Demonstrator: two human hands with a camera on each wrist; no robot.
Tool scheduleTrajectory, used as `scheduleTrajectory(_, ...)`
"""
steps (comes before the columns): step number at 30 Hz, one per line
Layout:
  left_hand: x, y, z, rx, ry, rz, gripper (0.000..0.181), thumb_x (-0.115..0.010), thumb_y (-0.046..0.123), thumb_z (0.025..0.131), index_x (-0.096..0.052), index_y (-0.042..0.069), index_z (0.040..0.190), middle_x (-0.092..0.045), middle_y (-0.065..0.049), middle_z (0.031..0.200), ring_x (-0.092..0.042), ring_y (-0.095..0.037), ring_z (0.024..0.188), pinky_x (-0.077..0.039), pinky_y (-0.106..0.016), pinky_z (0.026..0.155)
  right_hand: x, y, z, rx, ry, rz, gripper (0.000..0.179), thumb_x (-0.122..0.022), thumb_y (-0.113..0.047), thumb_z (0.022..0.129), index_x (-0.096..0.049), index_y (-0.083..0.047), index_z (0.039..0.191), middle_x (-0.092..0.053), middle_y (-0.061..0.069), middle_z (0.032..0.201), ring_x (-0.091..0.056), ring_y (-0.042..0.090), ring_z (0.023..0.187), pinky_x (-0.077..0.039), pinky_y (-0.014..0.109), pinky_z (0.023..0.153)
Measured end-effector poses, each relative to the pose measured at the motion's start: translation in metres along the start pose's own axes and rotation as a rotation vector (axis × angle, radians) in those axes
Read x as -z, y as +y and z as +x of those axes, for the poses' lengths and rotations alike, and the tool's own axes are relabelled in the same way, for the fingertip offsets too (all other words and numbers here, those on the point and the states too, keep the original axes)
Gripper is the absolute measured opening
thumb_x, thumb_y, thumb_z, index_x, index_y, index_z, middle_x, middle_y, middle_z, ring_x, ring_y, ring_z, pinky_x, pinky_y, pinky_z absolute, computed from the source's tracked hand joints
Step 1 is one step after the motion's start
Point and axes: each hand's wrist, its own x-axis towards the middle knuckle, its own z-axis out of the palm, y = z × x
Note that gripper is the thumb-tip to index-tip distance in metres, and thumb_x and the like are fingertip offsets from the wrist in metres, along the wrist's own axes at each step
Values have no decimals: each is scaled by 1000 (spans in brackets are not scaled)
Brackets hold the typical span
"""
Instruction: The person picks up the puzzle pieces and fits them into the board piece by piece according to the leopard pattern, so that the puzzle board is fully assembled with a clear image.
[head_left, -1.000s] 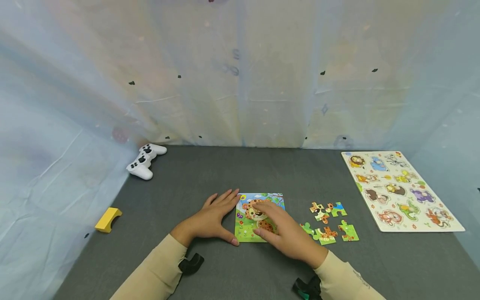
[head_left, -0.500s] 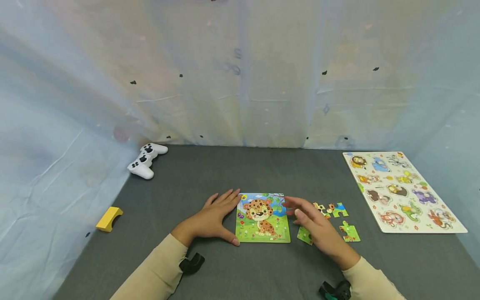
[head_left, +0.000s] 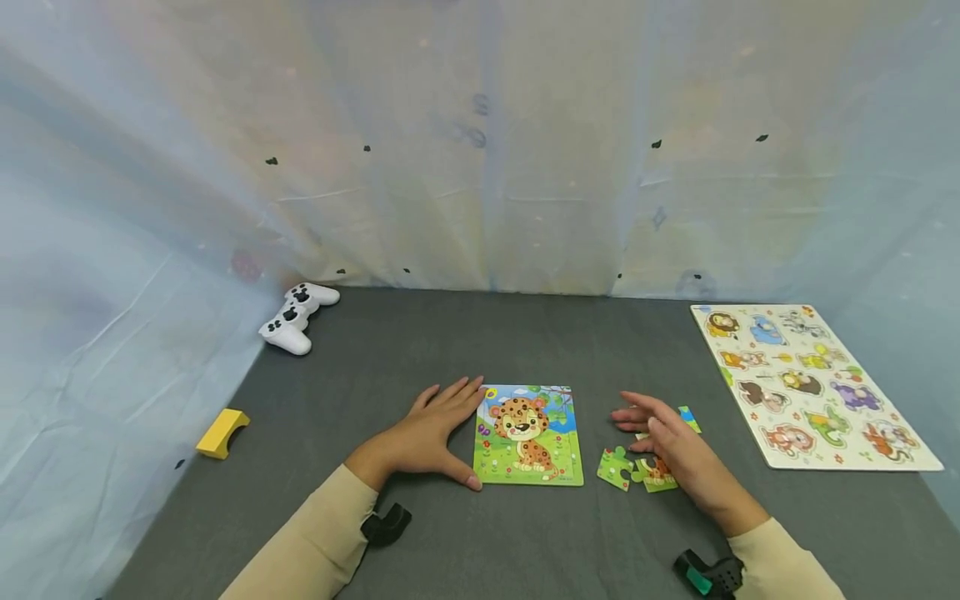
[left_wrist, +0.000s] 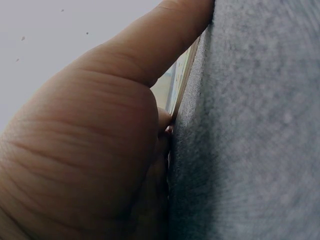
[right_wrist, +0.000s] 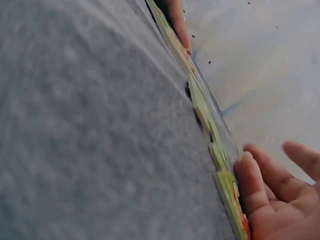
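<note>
Midway between the side edges of the grey table (head_left: pixel 487 542), we saw the leopard board (head_left: pixel 528 437) lying flat, the left hand (head_left: pixel 431 437) spread at its left edge, gripping nothing. To its right, the right hand (head_left: pixel 682 450), fingers loosely bent, hung over loose puzzle pieces (head_left: pixel 614 470); it seemed to hold none, though it partly hid them. We saw a white controller (head_left: pixel 288 331) by the far left corner and an animal board (head_left: pixel 772 368) along the right edge.

Pale sheet walls (head_left: pixel 562 175) w/ dk specks (head_left: pixel 656 144) round gry tabletop (head_left: pixel 480 337).
</note>
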Motion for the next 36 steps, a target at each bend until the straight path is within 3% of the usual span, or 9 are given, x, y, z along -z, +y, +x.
scheduleTrajectory(2, 0, 0, 1, -2, 3, -2, 140, -89, 76, 75, -15, 15, 176, -4, -1, 182, 0, -22, 166, 3, -59, 127, -1, 3, 0, -26, 2, -72, 48, -47, -10, 118, -42, 7, 162, -52, 31, 150, -59, 22, 134, -56, 33, 95)
scheduleTrajectory(5, 0, 0, 1, 2, 1, 2, 140, -88, 77, 75, -15, 16, 177, -4, -1, 182, 0, -21, 166, 3, -59, 127, -5, 4, 0, -37, -11, -257, 45, -74, -12, 107, -63, -2, 149, -57, 19, 151, -58, 25, 135, -57, 32, 94)
scheduleTrajectory(8, 0, -1, 1, 4, -6, 6, 140, -88, 78, 75, -14, 17, 177, -3, 1, 182, 1, -20, 166, 3, -58, 127, -10, 1, 1, -24, -28, -431, 37, -86, -22, 98, -76, -14, 133, -57, 14, 151, -53, 36, 138, -55, 36, 94)
scheduleTrajectory(10, -1, -1, 1, 3, -6, 5, 139, -88, 78, 75, -14, 17, 177, -3, 1, 182, 1, -20, 166, 3, -58, 127, -13, -2, 2, -20, -33, -485, 31, -88, -25, 96, -77, -19, 124, -57, 14, 151, -53, 41, 136, -54, 37, 93)
scheduleTrajectory(14, -1, -2, 1, -2, -3, -2, 139, -88, 77, 75, -16, 16, 177, -4, 1, 182, 0, -21, 166, 3, -59, 127, -19, -6, 3, -15, -19, -482, 25, -89, -21, 94, -74, -21, 115, -61, 10, 142, -59, 32, 125, -53, 37, 89)
scheduleTrajectory(19, -1, -1, 1, -6, 2, 2, 139, -89, 77, 75, -16, 15, 176, -5, -1, 182, -1, -22, 166, 2, -60, 127, -28, -9, 3, -32, 7, -487, 27, -87, -16, 96, -76, -19, 120, -70, -5, 119, -63, 12, 96, -53, 34, 79)
scheduleTrajectory(25, -1, 0, 2, -3, -1, 5, 139, -90, 75, 75, -16, 15, 176, -4, -1, 182, 0, -22, 166, 2, -59, 127, -38, -12, 5, -37, 99, -470, 32, -85, -15, 98, -73, -14, 127, -62, -6, 93, -56, 10, 67, -49, 31, 61)
scheduleTrajectory(30, -1, 0, 2, -6, 5, 11, 139, -89, 75, 75, -16, 15, 176, -5, -1, 182, 0, -22, 166, 2, -59, 127, -47, -12, 8, 8, 68, -381, 25, -75, -11, 106, -73, -11, 130, -62, -6, 80, -64, 13, 63, -54, 32, 58)
scheduleTrajectory(36, 0, 0, 2, -1, 6, -3, 141, -88, 79, 74, -15, 16, 177, -5, -1, 182, -1, -21, 166, 3, -58, 127, -62, -14, 14, 37, 58, -301, 31, -75, -9, 104, -69, -6, 134, -62, -1, 94, -67, 15, 71, -57, 33, 61)
